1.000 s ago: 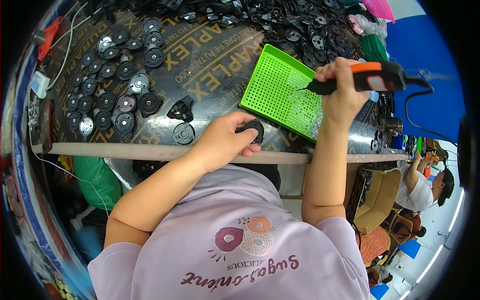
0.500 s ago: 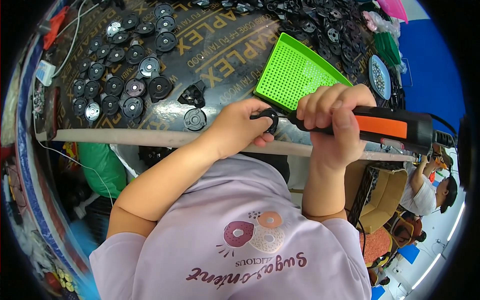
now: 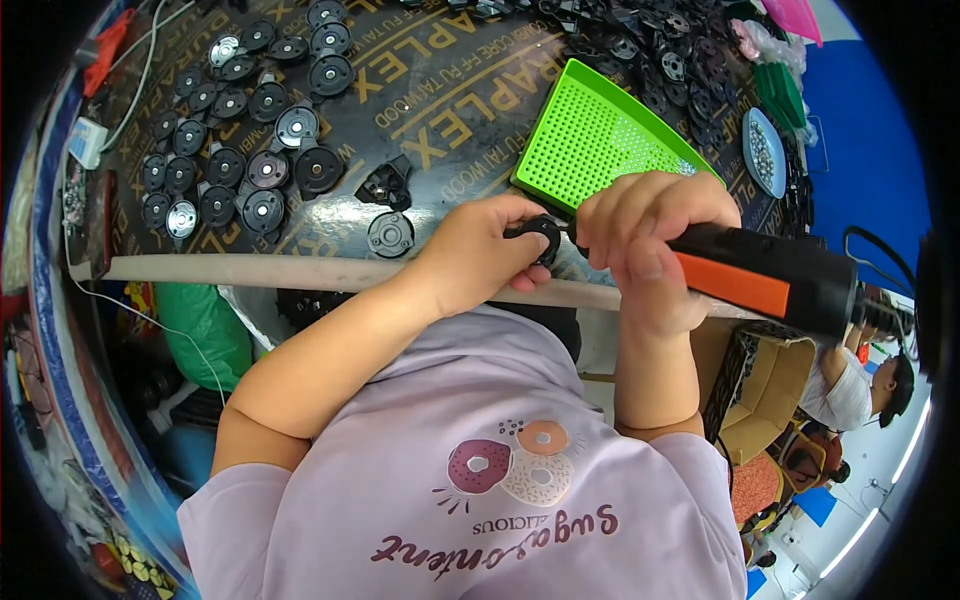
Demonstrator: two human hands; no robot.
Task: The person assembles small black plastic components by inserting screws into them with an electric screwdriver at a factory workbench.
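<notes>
Left hand: I see my left hand (image 3: 478,262) closed over a small black round part (image 3: 541,236), pinning it at the near edge of the dark worktop (image 3: 470,120), just above the pale edge strip (image 3: 300,272).

Right hand: my right hand (image 3: 640,240) is wrapped tight around the black-and-orange electric screwdriver (image 3: 770,285), thumb on top, body running off to the right.

Tool tip: it meets the round part between the two hands; the bit itself is mostly hidden by my fingers, so I cannot tell whether it is seated in a screw.

Where the part sits: touching both hands, just in front of the near corner of the green perforated tray (image 3: 600,140).

Doing this step well: I judge the driver should stay in line with the screw, not leaning, with the left hand holding the part flat so it cannot spin. Light, steady push; fingertips clear of the bit.

Risk: the part is close to the table edge, so a slip could send it off the worktop.

Nearby: one loose round part (image 3: 390,234) and a black bracket piece (image 3: 385,185) lie just left of my left hand; rows of similar round parts (image 3: 240,170) sit well to the left; a shallow dish of small metal pieces (image 3: 765,150) lies beyond the tray.

Others: another person (image 3: 850,385) is at lower right, well apart.
</notes>
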